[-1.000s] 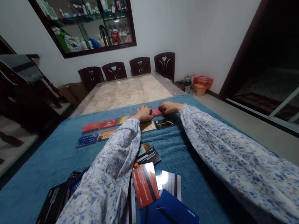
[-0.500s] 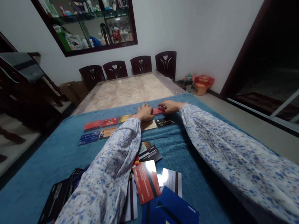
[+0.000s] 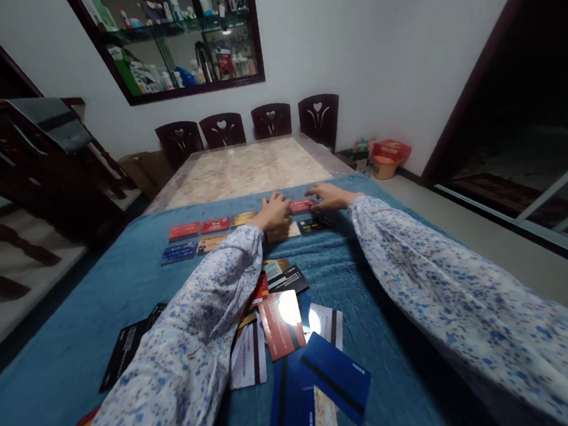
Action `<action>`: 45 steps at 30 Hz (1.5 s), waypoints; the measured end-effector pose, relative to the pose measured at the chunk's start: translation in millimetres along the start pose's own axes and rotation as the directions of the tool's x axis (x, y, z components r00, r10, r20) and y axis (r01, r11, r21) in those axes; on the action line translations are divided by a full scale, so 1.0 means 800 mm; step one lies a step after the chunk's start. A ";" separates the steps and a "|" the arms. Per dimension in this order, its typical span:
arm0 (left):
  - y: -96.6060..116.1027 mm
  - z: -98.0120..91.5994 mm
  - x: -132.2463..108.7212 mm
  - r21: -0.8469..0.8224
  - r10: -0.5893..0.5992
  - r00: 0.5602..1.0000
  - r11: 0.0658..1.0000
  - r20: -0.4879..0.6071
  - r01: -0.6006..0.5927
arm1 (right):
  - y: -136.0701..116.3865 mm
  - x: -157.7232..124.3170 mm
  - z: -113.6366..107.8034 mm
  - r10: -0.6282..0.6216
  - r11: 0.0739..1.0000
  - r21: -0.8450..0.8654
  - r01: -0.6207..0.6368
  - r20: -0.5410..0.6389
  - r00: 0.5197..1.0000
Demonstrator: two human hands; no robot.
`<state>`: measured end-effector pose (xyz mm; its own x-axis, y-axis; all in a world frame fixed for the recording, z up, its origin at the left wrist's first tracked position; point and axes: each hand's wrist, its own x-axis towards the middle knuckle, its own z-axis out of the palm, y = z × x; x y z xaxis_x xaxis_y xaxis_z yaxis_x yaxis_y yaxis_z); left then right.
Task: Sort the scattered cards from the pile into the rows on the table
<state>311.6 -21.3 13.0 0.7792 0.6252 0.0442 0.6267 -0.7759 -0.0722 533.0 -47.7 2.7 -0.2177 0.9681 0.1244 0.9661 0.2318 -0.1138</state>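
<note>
We are stretching both arms toward the middle of the frame, our left hand [image 3: 274, 212] curled with knuckles up, our right hand [image 3: 327, 197] lying flat with fingers pointing left.

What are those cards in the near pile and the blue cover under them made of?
The cards look like glossy plastic: one glares brightly, and several carry dark stripes. The blue cover looks like soft, plush fabric, matte with a fuzzy, rippled nap.

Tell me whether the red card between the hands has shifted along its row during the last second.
No. The red card lies above the black card as before, at the row's right end; only the camera moved.
</note>
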 end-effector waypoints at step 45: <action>0.070 -0.003 -0.261 0.009 0.092 0.968 0.996 -0.235 -0.093 | -0.178 -0.144 0.010 -0.452 0.881 0.046 0.470 -0.208 0.867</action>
<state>184.1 -195.4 2.3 0.8142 0.5137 0.2705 0.5518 -0.8296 -0.0854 419.6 -191.1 -3.4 -0.5967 0.7151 0.3641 0.7426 0.6640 -0.0872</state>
